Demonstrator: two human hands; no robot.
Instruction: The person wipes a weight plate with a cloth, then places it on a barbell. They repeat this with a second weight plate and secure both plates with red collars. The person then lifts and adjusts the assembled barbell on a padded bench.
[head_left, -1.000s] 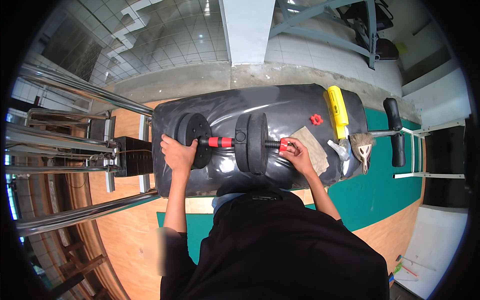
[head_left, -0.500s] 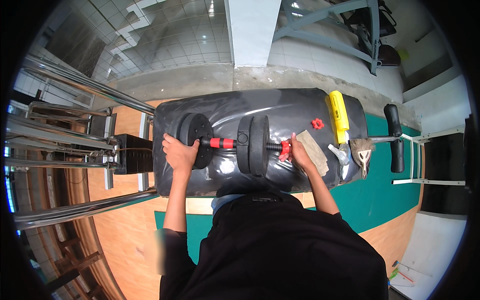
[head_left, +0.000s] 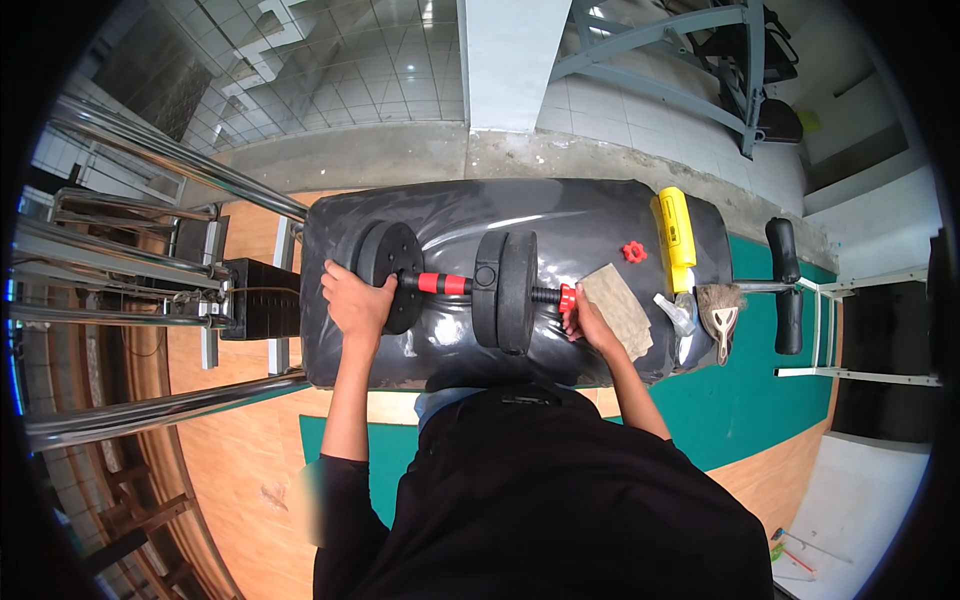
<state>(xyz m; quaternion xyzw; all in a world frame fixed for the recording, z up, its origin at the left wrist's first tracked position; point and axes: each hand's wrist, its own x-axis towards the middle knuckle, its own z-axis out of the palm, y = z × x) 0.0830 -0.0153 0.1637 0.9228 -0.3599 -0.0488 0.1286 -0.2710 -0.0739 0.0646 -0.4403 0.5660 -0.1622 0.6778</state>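
Note:
A dumbbell with black weight plates [head_left: 517, 290] and a red-and-black handle [head_left: 444, 284] lies across a black padded bench [head_left: 580, 215]. My left hand [head_left: 357, 303] grips the plates at its left end, thumb on the inner side and fingers over the outer edge. At the right end, a red star-shaped nut [head_left: 568, 297] sits on the threaded bar. My right hand [head_left: 593, 325] has its fingers closed around that nut, partly hiding it. A second red star nut [head_left: 634, 252] lies loose on the bench, farther back.
Right of my right hand lie a beige cloth [head_left: 622, 305], a yellow spray bottle [head_left: 677, 235] on its side and a brush [head_left: 720, 320]. Black foam rollers [head_left: 786, 285] stand beyond the bench's right end. Chrome rails [head_left: 180, 405] and a black weight stack [head_left: 262, 298] flank its left end.
My right hand's fingers have shifted around the red nut at the bar's end. My left hand keeps its hold on the plates. The whole view has moved slightly.

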